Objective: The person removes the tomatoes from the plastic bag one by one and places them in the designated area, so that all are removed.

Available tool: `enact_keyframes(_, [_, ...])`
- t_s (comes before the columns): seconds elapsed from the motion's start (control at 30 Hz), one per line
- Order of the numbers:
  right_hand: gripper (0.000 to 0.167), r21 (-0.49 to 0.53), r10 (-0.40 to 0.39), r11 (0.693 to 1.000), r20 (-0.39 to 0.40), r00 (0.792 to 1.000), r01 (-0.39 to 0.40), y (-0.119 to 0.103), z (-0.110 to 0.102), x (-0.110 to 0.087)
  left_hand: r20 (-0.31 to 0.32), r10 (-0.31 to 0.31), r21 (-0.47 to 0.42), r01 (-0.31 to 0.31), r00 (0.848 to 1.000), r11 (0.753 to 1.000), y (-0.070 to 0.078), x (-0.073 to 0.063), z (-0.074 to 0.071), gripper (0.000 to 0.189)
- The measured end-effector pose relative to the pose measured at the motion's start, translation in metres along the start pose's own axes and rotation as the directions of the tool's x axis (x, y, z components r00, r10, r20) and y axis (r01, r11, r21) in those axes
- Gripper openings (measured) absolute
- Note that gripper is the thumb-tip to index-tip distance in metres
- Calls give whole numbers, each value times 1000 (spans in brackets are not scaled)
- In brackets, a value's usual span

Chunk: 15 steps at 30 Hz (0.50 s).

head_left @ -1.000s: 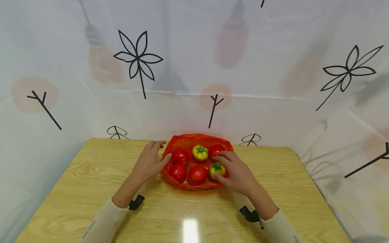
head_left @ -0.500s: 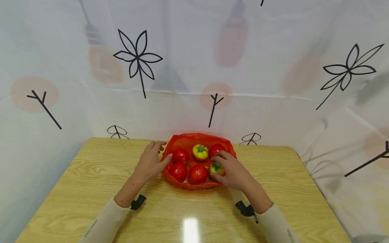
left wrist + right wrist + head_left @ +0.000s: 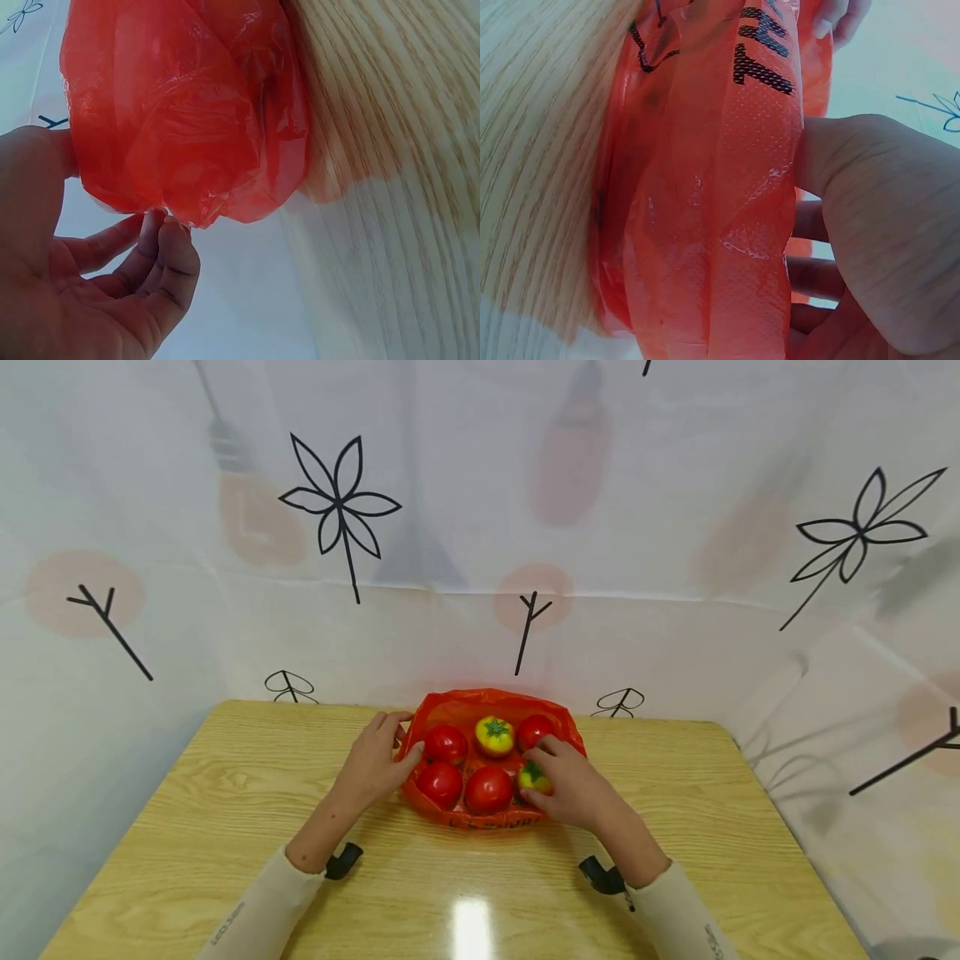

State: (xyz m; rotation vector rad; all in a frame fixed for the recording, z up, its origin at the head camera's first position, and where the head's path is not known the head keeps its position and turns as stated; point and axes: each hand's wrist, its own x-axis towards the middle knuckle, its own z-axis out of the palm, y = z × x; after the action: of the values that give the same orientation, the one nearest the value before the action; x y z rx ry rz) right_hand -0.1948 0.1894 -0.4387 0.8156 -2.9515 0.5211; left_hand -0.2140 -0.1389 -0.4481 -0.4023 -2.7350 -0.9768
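A red plastic bag stands wide open at the table's far middle, with several tomatoes inside. Glossy red tomatoes fill the left and front, and a yellow-green tomato with a green leafy top sits at the back. My left hand holds the bag's left edge, thumb inside the rim; in the left wrist view the curled fingers meet the bag's edge. Reaching over the right rim, my right hand has thumb and fingers around a second yellow-green tomato, partly hidden by it.
The bag rests on a pale wooden table, close to its back edge. A white cloth backdrop with printed flowers and twigs hangs behind and at both sides. Black curved camera mounts stick out under the wrists.
My right hand has moved a little left and closer around the yellow-green tomato, covering more of it. The bag's right rim has spread outward. My left hand has shifted slightly, its fingers curling more.
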Motion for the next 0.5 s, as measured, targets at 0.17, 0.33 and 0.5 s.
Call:
enact_keyframes(0.17, [51,0,3,1000,9,1000,-3,0,0,0,-5,-6,2,6,1000,1000,-1,1,0,49])
enact_keyframes(0.33, [51,0,1,1000,15,1000,-1,0,0,0,-2,-12,6,12,1000,1000,0,1,-1,47])
enact_keyframes(0.5, [50,-16,-6,1000,21,1000,6,1,1,0,-8,-3,-1,3,1000,1000,1,1,-2,46])
